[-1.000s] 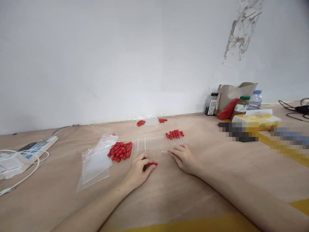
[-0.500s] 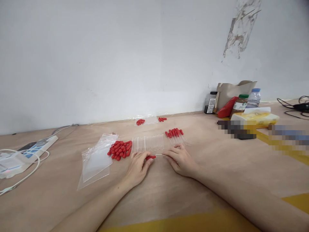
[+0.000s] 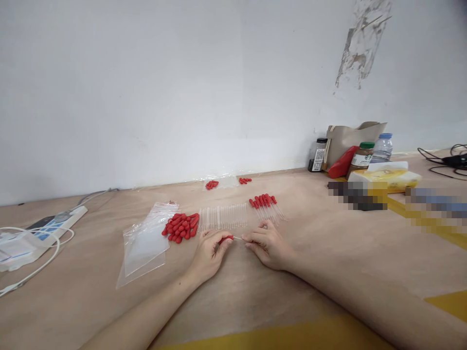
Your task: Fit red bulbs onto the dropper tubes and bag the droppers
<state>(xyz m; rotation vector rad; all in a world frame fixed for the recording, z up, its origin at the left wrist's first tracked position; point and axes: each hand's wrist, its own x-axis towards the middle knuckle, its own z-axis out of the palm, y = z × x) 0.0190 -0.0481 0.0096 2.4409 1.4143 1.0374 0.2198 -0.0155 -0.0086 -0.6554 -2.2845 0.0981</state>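
My left hand (image 3: 207,253) pinches a red rubber dropper bulb (image 3: 228,238), partly hidden by the fingers. Facing it, my right hand (image 3: 269,247) has its fingers closed on a thin glass dropper tube (image 3: 238,238). The tube's exposed end meets the bulb's mouth; how deep it sits I cannot tell. Beyond the hands lies a row of clear glass tubes (image 3: 228,216). A pile of loose red bulbs (image 3: 181,226) is left of that row. To its right, several droppers (image 3: 263,200) with red bulbs on their tubes lie side by side.
Flat clear plastic bags (image 3: 146,243) lie on the left, with a power strip (image 3: 69,218) and white cables further out. Small groups of red bulbs (image 3: 212,184) rest near the wall. A tissue pack (image 3: 386,179), a jar (image 3: 363,155) and a beige bag (image 3: 350,141) stand back right.
My right hand has moved slightly left and down, closer to the left hand. Less of the glass tube shows between them. The bulb is still in my left hand.
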